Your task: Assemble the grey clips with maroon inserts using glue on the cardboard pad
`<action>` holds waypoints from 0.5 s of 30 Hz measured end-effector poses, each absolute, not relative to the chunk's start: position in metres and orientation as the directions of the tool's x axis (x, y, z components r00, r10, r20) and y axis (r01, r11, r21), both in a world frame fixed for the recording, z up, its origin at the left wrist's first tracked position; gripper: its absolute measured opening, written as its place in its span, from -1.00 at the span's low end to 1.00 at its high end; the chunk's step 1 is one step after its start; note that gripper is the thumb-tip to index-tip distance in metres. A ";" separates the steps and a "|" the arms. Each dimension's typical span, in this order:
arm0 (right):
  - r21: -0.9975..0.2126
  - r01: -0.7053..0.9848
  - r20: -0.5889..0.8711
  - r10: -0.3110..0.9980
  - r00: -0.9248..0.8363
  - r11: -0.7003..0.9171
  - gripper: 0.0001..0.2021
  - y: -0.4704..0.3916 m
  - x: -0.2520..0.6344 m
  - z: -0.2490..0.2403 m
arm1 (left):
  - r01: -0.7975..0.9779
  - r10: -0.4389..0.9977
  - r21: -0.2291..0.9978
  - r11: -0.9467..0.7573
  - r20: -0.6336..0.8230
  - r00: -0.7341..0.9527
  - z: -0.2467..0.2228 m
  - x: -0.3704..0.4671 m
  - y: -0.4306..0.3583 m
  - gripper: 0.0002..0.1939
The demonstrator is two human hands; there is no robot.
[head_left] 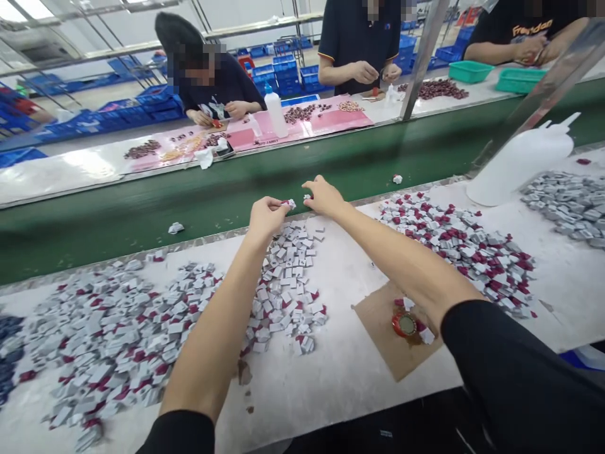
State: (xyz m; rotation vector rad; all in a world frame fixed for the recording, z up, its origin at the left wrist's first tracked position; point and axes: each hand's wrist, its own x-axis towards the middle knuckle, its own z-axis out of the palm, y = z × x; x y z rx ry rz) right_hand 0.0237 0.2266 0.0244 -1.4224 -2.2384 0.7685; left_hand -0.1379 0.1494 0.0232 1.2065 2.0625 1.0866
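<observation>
My left hand (267,216) is closed in a pinch on a small grey-and-maroon piece (290,203) at the near edge of the green belt. Just right of it, my right hand (325,195) has its thumb and fingers curved around a small grey piece (307,197); part of the grip is hidden. Below my hands, a pile of small grey blocks (288,265) spreads over the white table (326,384). Under my right forearm lies a brown board (378,328) with a round red-rimmed object (405,323) and several grey-and-maroon pieces.
The green belt (227,189) runs across, carrying loose pieces (176,227). Mixed grey-and-maroon heaps lie left (123,334) and right (463,246). A white bottle (520,164) stands at right beside a metal post (425,60). Co-workers (362,50) work across the belt.
</observation>
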 end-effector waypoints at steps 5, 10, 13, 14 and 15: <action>-0.555 0.752 0.014 0.908 -0.419 0.355 -0.75 0.252 0.007 0.014 | 0.501 0.875 0.791 0.352 -0.087 -0.476 0.010 -0.147 0.186 -0.73; -0.423 0.883 0.041 0.978 -0.204 0.202 -0.62 0.283 0.091 0.025 | 0.509 0.913 0.784 0.355 -0.174 -0.369 0.001 -0.125 0.212 -0.69; -0.328 0.944 0.012 1.000 -0.019 0.022 -0.52 0.296 0.144 0.029 | 0.536 0.931 0.775 0.336 -0.188 -0.313 0.000 -0.113 0.222 -0.67; -0.307 0.951 -0.004 1.000 0.026 -0.026 -0.53 0.300 0.156 0.028 | 0.551 0.935 0.767 0.329 -0.182 -0.305 0.000 -0.110 0.224 -0.68; -0.294 0.954 -0.021 0.998 0.055 -0.058 -0.57 0.302 0.165 0.026 | 0.571 0.938 0.756 0.321 -0.173 -0.300 0.001 -0.108 0.225 -0.70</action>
